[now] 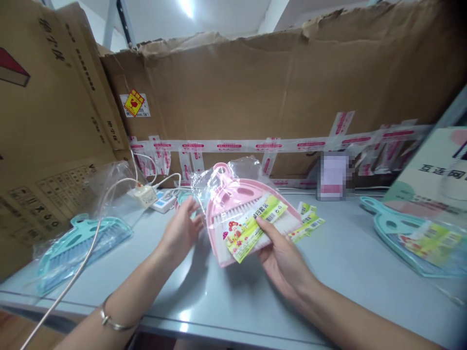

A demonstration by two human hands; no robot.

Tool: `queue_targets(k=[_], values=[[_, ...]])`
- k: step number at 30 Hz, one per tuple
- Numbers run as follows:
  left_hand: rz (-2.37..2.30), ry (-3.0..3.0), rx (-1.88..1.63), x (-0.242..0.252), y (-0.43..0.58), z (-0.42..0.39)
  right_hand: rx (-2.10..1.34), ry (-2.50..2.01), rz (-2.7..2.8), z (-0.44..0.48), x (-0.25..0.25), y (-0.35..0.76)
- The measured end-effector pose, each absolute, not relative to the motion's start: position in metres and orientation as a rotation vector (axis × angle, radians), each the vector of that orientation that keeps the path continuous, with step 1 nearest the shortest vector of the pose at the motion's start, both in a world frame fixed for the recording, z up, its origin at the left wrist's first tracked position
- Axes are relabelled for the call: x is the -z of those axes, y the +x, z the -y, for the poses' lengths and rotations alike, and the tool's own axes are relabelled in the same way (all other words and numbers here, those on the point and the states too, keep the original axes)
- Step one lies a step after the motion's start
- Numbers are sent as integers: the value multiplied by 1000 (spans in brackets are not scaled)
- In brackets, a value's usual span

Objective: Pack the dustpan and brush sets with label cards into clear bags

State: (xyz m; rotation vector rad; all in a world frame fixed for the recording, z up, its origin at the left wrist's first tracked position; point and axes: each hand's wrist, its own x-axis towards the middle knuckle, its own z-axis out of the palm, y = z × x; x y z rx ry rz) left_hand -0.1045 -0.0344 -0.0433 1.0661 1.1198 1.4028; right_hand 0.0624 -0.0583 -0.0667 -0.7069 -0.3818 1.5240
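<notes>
A pink dustpan [255, 188] with a white-bristled brush [235, 212] in it is held up above the table. Clear plastic film [250, 167] surrounds its handle end. My right hand [286, 260] grips the set at its lower right, the thumb pressing a green and yellow label card [242, 238] with mushroom pictures against the front. To the left of the dustpan, my left hand [184, 226] is raised with its fingers loosely curled and apart, close to the film's edge; I see nothing held in it. More label cards [308, 223] show behind the dustpan on the right.
Bagged turquoise dustpan sets lie at left [85, 243] and right [404, 238]. A white cable [97, 233] runs past a plug adapter [146, 195]. Large cardboard boxes [233, 97] wall the back and left. A blurred-out upright item [332, 175] stands at the back.
</notes>
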Motion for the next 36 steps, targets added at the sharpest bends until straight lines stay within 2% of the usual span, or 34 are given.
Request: queue_targets(k=[3, 18, 27, 31, 36], values=[[-994, 785, -1167, 51, -87, 39, -1489, -727, 376, 56, 69, 60], [-912, 1006, -1110, 69, -75, 68, -1313, -779, 438, 48, 80, 53], [-990, 1020, -1323, 74, -75, 55, -1463, -762, 511, 52, 76, 57], [-1082, 1089, -1190, 68, -88, 56, -1536, -801, 527, 52, 73, 59], [-841, 933, -1085, 63, -100, 50, -1559, -791, 451, 50, 74, 59]])
